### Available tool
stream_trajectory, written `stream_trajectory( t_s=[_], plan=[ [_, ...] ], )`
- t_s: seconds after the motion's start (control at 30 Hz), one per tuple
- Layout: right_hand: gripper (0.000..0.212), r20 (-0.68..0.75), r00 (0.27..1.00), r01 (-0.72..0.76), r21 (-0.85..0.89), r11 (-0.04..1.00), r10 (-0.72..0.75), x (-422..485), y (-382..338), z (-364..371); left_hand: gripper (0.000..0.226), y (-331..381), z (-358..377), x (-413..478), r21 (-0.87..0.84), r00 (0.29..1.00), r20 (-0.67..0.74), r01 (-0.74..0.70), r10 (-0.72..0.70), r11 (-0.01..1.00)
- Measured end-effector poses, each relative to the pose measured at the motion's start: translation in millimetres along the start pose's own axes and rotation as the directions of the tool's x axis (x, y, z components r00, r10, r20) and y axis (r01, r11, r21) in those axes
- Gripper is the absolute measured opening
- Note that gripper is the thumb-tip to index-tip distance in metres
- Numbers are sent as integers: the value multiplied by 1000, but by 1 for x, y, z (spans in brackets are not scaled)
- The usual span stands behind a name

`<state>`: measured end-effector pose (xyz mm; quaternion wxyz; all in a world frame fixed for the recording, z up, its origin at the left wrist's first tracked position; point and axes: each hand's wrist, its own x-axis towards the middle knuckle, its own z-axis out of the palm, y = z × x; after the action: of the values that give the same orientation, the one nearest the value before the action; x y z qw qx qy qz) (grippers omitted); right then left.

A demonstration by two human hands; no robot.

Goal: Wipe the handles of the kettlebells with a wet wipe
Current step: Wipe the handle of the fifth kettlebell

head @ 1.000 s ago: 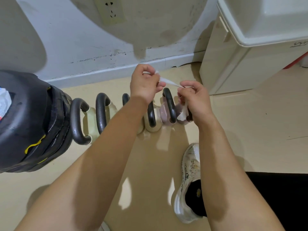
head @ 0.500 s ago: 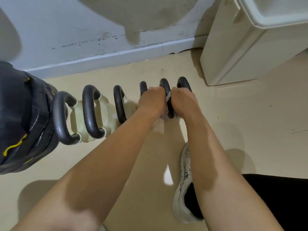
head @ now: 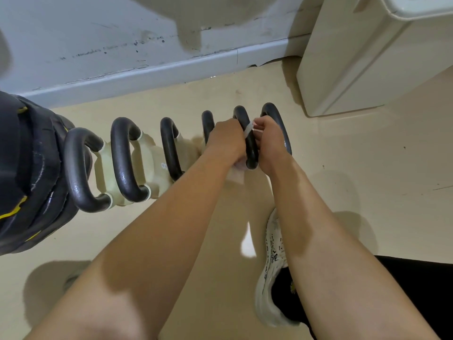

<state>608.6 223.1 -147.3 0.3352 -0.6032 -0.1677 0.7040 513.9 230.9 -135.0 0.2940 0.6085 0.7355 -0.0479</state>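
Observation:
Several kettlebells with black handles stand in a row on the floor, from a large pale one (head: 81,168) at the left to the smallest at the right. A white wet wipe (head: 248,130) is looped over the second handle from the right (head: 250,148). My left hand (head: 226,141) grips one end of the wipe on that handle's left side. My right hand (head: 268,141) pinches the other end on its right side. The rightmost handle (head: 277,119) sits just behind my right hand.
A stack of black weight plates with yellow marks (head: 27,173) lies at the left. A cream bin (head: 367,57) stands at the back right by the grey skirting board (head: 147,74). My white shoe (head: 272,266) is on the beige floor below my arms.
Both hands came down from mid-air, where they stretched the wipe between them, to the second handle from the right, and now hold the wipe wrapped across it.

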Motion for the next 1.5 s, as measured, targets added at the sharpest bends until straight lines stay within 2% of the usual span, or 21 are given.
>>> stream_trajectory(
  t_s=[0.07,0.13,0.27,0.33,0.43,0.5,0.53,0.63,0.67,0.73,0.83,0.9,1.0,1.07,1.13,1.2,1.27,1.3,1.4,1.43,1.5],
  plan=[
    [32,9,1000,-6,-10,1000,6,0,-1,0,12,1,-7,2,24,999,32,11,-12,1000],
    [28,-35,999,-27,-40,999,26,3,0,-1,7,3,-6,0,23,1000,3,20,-20,1000],
    [25,-48,998,-30,45,999,32,0,0,1,15,2,4,-7,62,988,-152,-13,23,998],
    [11,-76,996,46,-65,997,-51,-1,0,1,19,-2,3,-9,72,967,-252,-24,41,997],
    [20,-82,975,170,-336,926,-208,0,5,0,17,-10,-3,-11,140,924,-374,-33,84,990],
    [27,5,966,229,-489,842,-259,0,9,0,25,-13,-11,-9,142,941,-331,-23,70,990],
    [31,26,957,257,-538,803,-289,1,14,-2,26,-13,-16,-6,91,959,-283,-8,34,996],
    [37,19,921,320,-605,729,-388,0,23,-6,35,-9,-32,0,-298,988,-139,26,-70,954],
    [36,8,912,329,-614,717,-411,0,25,-7,40,-7,-36,1,-425,990,-129,3,-64,905],
    [31,-38,893,332,-617,713,-449,-2,26,-6,47,-2,-41,0,-539,991,-137,-85,13,838],
    [26,-124,853,347,-591,728,-507,-6,27,-3,48,10,-41,-5,-506,981,-36,-184,192,843],
    [24,-222,801,368,-550,750,-556,-9,32,0,46,14,-36,-8,-542,974,-3,-190,225,818],
    [12,-363,747,377,-458,805,-557,-14,41,4,33,3,-25,-6,-699,984,-147,-172,96,694],
    [14,-360,728,383,-494,781,-584,-15,48,6,23,-10,-14,-5,-659,975,-221,-119,-39,743],
    [23,-293,699,407,-588,699,-653,-13,53,8,22,-16,-4,-12,-606,971,-219,-60,-94,793],
    [34,-209,712,411,-650,639,-671,-9,53,11,24,-16,4,-19,-573,977,-193,-37,-91,819],
    [49,-193,771,345,-674,653,-607,-2,51,13,25,-15,9,-24,-592,981,-161,-9,-107,806],
    [49,-193,801,312,-673,671,-567,1,49,12,26,-14,12,-25,-617,981,-150,2,-120,787],
    [26,-210,859,235,-648,724,-467,1,40,10,29,-11,16,-26,-690,980,-110,45,-166,722],
    [22,-242,853,215,-645,733,-463,1,38,9,30,-10,16,-25,-697,980,-105,49,-170,716],
    [23,-324,787,192,-680,708,-525,-2,36,9,29,-9,15,-25,-703,980,-100,53,-172,709]
  ],
)
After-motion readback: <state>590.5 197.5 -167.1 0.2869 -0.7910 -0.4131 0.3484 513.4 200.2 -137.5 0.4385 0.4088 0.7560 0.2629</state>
